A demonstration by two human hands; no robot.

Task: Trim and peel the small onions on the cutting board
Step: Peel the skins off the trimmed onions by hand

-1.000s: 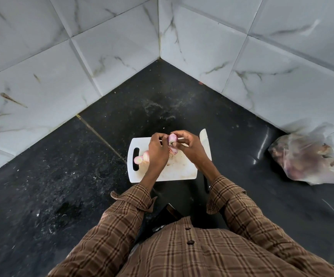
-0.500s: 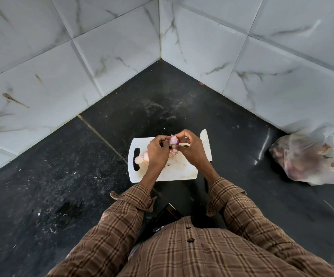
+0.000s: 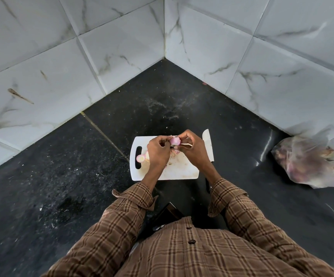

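Small onion [image 3: 175, 140] at frame centre, pinched between my left hand [image 3: 158, 151] and right hand [image 3: 194, 150], fingers curled round it, above the cutting board [image 3: 184, 172] (peeled onions [image 3: 141, 157] lower left).

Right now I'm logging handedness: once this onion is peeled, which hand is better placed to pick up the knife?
Probably the right hand: the knife lies just beside it at the cutting board's right edge; the left hand is farther.

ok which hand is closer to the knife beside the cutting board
Right. The right hand is just beside the knife, which lies along the board's right edge; the left hand is further left, over the board.
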